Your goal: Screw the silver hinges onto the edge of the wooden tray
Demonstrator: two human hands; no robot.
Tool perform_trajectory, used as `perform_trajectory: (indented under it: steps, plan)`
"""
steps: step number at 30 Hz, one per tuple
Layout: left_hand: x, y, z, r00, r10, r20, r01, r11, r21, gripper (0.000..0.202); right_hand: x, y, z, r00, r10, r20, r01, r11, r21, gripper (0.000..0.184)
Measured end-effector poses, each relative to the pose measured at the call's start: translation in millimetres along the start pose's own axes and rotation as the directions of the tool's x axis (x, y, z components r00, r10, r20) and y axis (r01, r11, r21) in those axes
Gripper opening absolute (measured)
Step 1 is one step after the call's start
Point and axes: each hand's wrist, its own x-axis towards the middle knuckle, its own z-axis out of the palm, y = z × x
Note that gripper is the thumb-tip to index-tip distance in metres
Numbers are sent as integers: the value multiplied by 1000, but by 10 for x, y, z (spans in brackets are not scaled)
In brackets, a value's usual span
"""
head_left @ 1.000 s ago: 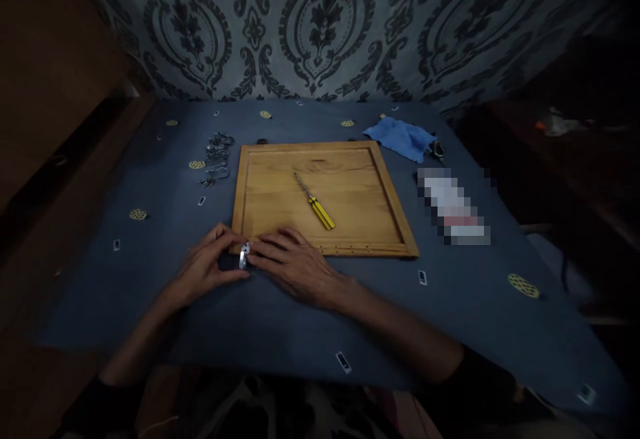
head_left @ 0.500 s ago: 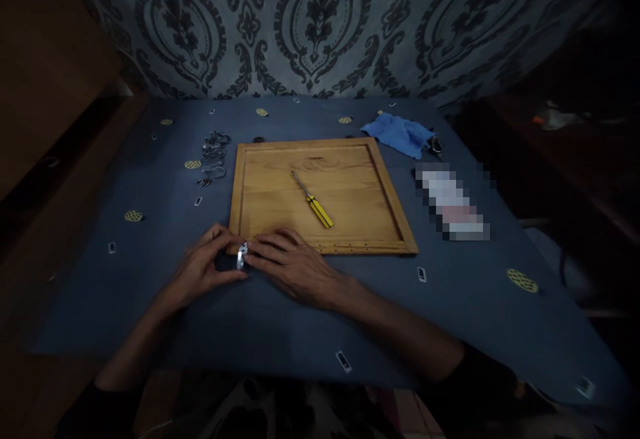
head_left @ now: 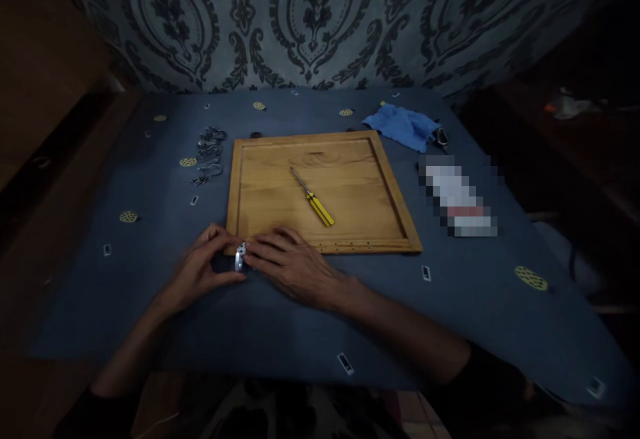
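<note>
A small shiny metal hook [head_left: 239, 258] stands at the near left corner of a square wooden tray [head_left: 260, 152]. My left hand [head_left: 200, 272] pinches it from the left between thumb and fingers. My right hand [head_left: 290, 264] meets it from the right, its fingertips pressed against the hook and its palm low over the blue cloth. A yellow-handled screwdriver [head_left: 315, 200] lies slantwise inside the tray, apart from both hands.
A pile of several metal hooks [head_left: 209, 154] lies left of the tray. A crumpled blue rag [head_left: 400, 126] sits at the far right, with a blurred white packet [head_left: 457, 199] nearer. The blue table cover [head_left: 450, 306] ends at a patterned wall behind.
Both hands stay on the metal hook at the tray's corner; only the view has shifted slightly.
</note>
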Motion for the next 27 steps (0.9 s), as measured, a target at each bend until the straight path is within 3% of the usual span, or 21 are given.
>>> perform_trajectory:
  steps: [16, 27]
  plan:
    - [6, 0, 10, 1000, 15, -25, -15, 999, -30, 46, -3, -6, -4, 1000, 10, -24, -10, 1000, 8, 33]
    - [10, -38, 23, 999, -34, -16, 34, 999, -17, 49, -7, -4, -8, 1000, 16, -3, -16, 1000, 14, 34]
